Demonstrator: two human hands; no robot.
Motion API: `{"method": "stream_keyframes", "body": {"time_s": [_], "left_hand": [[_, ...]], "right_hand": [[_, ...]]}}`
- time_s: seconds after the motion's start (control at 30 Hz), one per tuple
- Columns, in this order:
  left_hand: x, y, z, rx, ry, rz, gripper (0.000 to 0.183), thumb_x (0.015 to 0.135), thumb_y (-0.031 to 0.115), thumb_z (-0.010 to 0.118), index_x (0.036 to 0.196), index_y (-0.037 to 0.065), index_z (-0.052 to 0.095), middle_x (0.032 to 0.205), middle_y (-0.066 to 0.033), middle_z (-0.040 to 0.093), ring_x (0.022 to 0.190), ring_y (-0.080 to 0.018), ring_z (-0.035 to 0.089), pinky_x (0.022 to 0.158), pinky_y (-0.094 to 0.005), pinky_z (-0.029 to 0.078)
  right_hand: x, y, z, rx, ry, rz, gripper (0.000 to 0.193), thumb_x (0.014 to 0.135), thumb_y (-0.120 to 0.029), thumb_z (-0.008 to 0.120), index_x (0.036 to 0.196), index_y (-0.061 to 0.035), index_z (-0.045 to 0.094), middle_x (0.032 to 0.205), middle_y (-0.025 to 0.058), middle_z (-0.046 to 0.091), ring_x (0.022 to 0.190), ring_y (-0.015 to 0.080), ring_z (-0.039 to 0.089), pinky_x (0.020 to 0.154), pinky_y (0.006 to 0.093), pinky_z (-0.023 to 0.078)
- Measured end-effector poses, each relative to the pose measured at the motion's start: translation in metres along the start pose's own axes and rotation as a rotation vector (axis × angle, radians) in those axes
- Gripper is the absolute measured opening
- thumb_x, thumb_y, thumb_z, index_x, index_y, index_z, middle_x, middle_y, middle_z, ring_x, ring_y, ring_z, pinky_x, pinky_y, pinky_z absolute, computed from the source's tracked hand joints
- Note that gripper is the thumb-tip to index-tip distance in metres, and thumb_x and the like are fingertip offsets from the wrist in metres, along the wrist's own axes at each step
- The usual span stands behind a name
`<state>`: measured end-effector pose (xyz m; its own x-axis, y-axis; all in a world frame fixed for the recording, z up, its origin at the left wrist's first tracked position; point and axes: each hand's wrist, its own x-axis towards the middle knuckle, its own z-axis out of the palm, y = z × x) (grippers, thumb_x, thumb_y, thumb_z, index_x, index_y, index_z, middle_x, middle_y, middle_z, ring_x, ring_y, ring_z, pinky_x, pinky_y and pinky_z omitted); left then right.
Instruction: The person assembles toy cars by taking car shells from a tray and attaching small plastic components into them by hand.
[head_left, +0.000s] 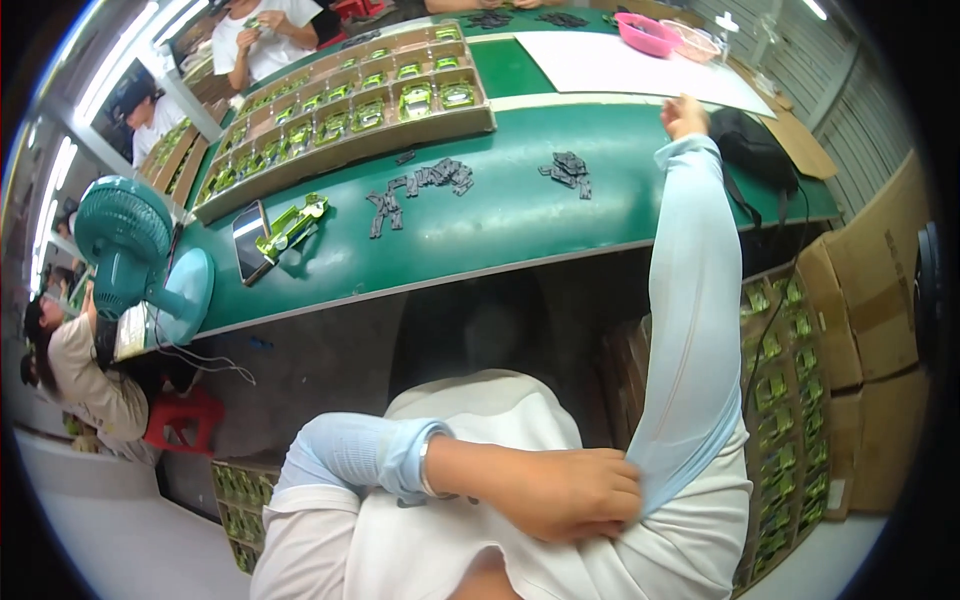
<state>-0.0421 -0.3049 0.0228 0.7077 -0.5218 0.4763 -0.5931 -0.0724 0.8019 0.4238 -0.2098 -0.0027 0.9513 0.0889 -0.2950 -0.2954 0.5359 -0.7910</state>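
My left hand (570,492) lies across my lap with its fingers curled against the light blue arm sleeve (693,290) near my right elbow. The fabric bunches there, and the fingertips are partly hidden. My right arm reaches forward, and my right hand (685,117) is closed above the edge of a white board (620,68), with nothing visible in it. On my left forearm another light blue sleeve (350,450) ends in a rolled cuff. Loose dark grey plastic parts (435,178) lie on the green table (450,235), with a smaller pile (568,172) to their right.
A green toy car body (292,226) and a phone (252,243) lie beside a teal fan (125,235). Behind them stands a divided carton (340,115) of green car bodies. A black bag (745,150) and pink basket (645,35) are right. Other people sit around.
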Motion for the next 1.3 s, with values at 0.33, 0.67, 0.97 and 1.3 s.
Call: {"method": "stream_keyframes", "body": {"time_s": [0.33, 0.67, 0.97, 1.3], "left_hand": [[0.018, -0.092, -0.002, -1.359, 0.664, -0.581, 0.031, 0.078, 0.002, 0.05, 0.109, 0.0, 0.047, 0.1, -0.0056, 0.054, 0.089, -0.0161, 0.052, 0.075, -0.0257, 0.041], [0.029, -0.11, 0.022, -0.302, -0.054, -0.333, 0.045, 0.073, 0.007, 0.056, 0.114, -0.006, 0.041, 0.123, -0.0193, 0.04, 0.113, -0.0306, 0.038, 0.093, -0.0341, 0.032], [0.02, -0.047, -0.066, -0.461, 0.178, -0.045, 0.013, 0.076, 0.005, 0.054, 0.086, -0.002, 0.055, 0.078, -0.0117, 0.054, 0.075, -0.0219, 0.055, 0.064, -0.0303, 0.044], [-0.189, -0.014, -0.251, 1.24, 0.733, -0.826, 0.021, 0.069, 0.017, 0.063, 0.084, 0.003, 0.06, 0.09, -0.0124, 0.057, 0.087, -0.0277, 0.05, 0.081, -0.0346, 0.037]], "right_hand": [[-0.02, 0.023, 0.007, 0.605, 0.198, 0.061, 0.006, 0.077, -0.007, 0.045, 0.075, -0.0019, 0.048, 0.061, 0.0046, 0.051, 0.047, 0.0142, 0.048, 0.042, 0.022, 0.042], [0.001, 0.039, -0.002, 0.409, 0.135, -0.03, 0.01, 0.077, -0.004, 0.045, 0.07, 0.003, 0.049, 0.06, 0.0087, 0.053, 0.055, 0.0163, 0.052, 0.047, 0.022, 0.043], [-0.086, 0.04, 0.003, -1.701, -0.882, -0.417, 0.033, 0.072, -0.029, 0.06, 0.062, 0.0026, 0.055, 0.048, 0.0104, 0.052, 0.041, 0.0174, 0.051, 0.042, 0.03, 0.041], [-0.153, 0.054, -0.03, -1.704, -0.91, -0.165, 0.024, 0.068, -0.012, 0.064, 0.059, 0.0002, 0.046, 0.047, 0.0071, 0.048, 0.036, 0.0134, 0.048, 0.03, 0.0254, 0.037]]}}
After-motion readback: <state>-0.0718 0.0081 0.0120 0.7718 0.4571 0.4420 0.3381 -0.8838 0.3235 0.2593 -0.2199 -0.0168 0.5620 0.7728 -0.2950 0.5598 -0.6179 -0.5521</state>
